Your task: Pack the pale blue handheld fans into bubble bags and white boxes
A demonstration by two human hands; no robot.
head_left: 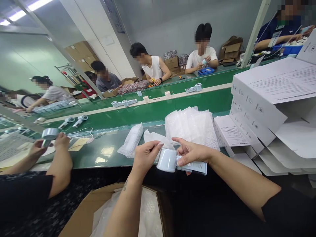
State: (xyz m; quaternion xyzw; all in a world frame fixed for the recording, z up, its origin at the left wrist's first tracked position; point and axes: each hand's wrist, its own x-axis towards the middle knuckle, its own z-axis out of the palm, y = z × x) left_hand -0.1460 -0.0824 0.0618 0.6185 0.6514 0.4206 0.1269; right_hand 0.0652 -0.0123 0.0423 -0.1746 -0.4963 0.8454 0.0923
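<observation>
My right hand grips a light-blue handheld fan by its flat handle, thumb on top and index finger stretched out. The fan's round, cup-like head points left, over the table's front edge. Close to that head, the thumb and fingertips of my left hand are pinched together; what is between them, if anything, is too small to make out. Just behind the fingertips lies a loose white bubble-wrap bag. A filled bubble-wrap bag rests to its left, and a spread stack of flat bubble-wrap bags is behind my right hand.
White printed boxes are piled at right. Below my left arm stands an open carton of bubble wrap. A co-worker's hands hold another fan at left. Beyond runs a green conveyor with fans and parts; several people sit behind it.
</observation>
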